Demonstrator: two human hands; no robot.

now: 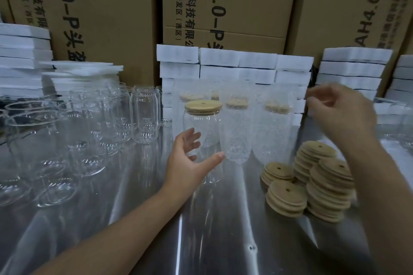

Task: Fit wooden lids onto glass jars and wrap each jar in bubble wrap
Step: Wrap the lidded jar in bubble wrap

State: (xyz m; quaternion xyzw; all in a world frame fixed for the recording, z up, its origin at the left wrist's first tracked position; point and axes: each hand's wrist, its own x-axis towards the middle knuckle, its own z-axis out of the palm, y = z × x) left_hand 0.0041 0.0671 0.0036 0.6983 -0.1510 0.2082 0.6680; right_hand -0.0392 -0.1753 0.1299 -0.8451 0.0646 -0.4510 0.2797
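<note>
**Lidded jar in hand, wrap coming next**

The steel bench (pixel 223 230) is bare along its near edge, which leaves room to work. Toward its right side the spare lids (pixel 312 181) sit in leaning stacks, close to the right arm, so one can be picked up without reaching across the glass.

At mid-bench the left hand (pixel 190 161) cups the lower half of the jar (pixel 202 127). Its fingers are spread on the left side, the thumb lies across the near right, and the hand is loose rather than clenched. I take this as steadying the jar so it stands ready for wrapping. The lid (pixel 203 106) sits level on the jar's mouth, so the fitting step looks done.

The right hand (pixel 342 111) is raised near the right edge, well apart from the left. It is blurred. It may be pinching the top of a clear sheet (pixel 301 123), probably bubble wrap, but I cannot tell whether it grips anything.

Just behind the jar the wrapped jars (pixel 237 131) stand in a row, finished and pushed back out of the way. Bare jars (pixel 145 116) crowd the left side with no lids on, waiting their turn.

Along the far edge, foam blocks (pixel 257 62) are stacked against the cartons (pixel 230 6).
</note>
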